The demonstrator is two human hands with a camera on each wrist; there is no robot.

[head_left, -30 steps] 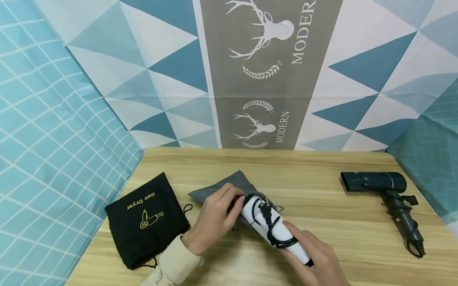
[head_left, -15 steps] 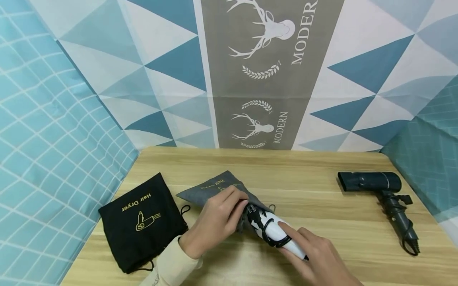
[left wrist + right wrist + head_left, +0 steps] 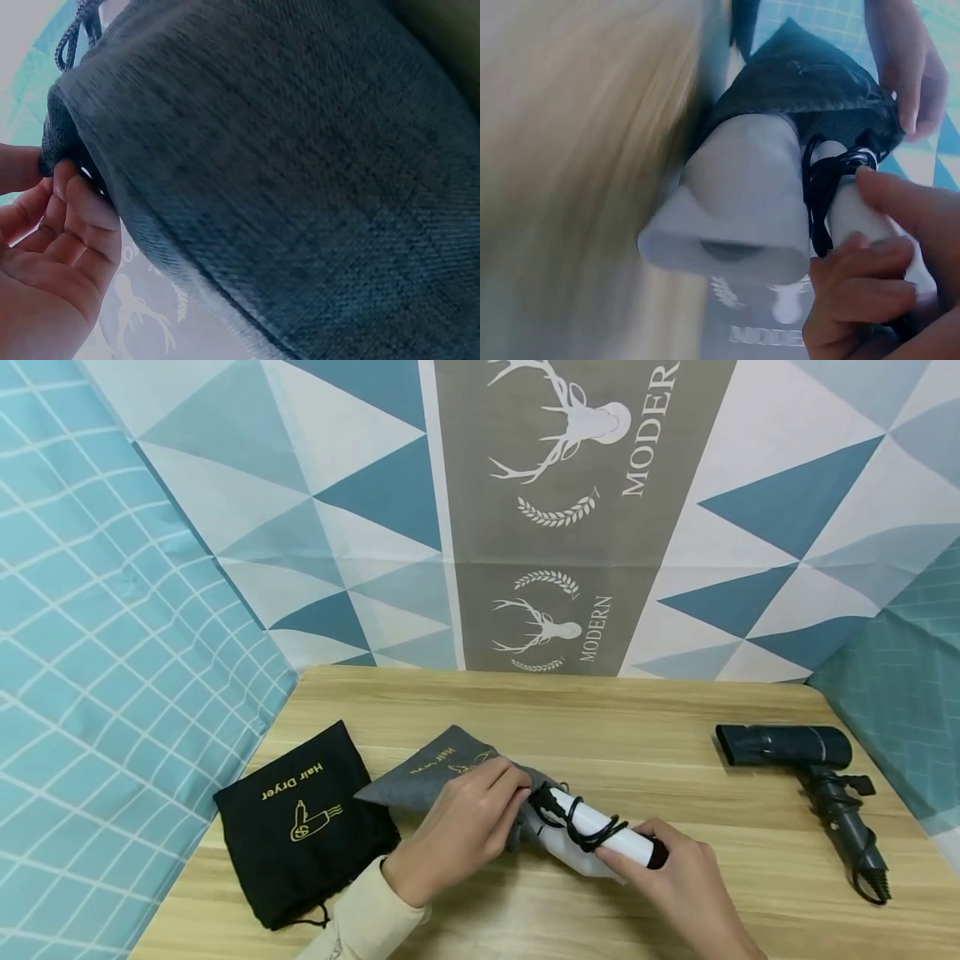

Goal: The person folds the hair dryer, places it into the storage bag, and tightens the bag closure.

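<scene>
A white hair dryer (image 3: 633,846) has a black cord (image 3: 821,195) wound round its handle. My right hand (image 3: 686,881) grips the handle near its black end. The front of the dryer sits inside the mouth of a grey drawstring bag (image 3: 431,770), while the wide end of its barrel (image 3: 742,180) sticks out below the handle. My left hand (image 3: 465,831) pinches the rim of that bag, thumb on one side and fingers at the opening, as the left wrist view shows. The part of the dryer inside the bag is hidden.
On the left of the wooden table (image 3: 750,827) lies a flat black drawstring bag (image 3: 300,835) printed "Hair Dryer". A dark hair dryer (image 3: 795,745) with its cord wrapped lies at the right. Patterned cloth (image 3: 360,527) hangs behind.
My right hand has turned the white hair dryer and lifted its handle end, so the barrel shows below. The grey bag has spread leftward, its mouth drawn over the dryer's front.
</scene>
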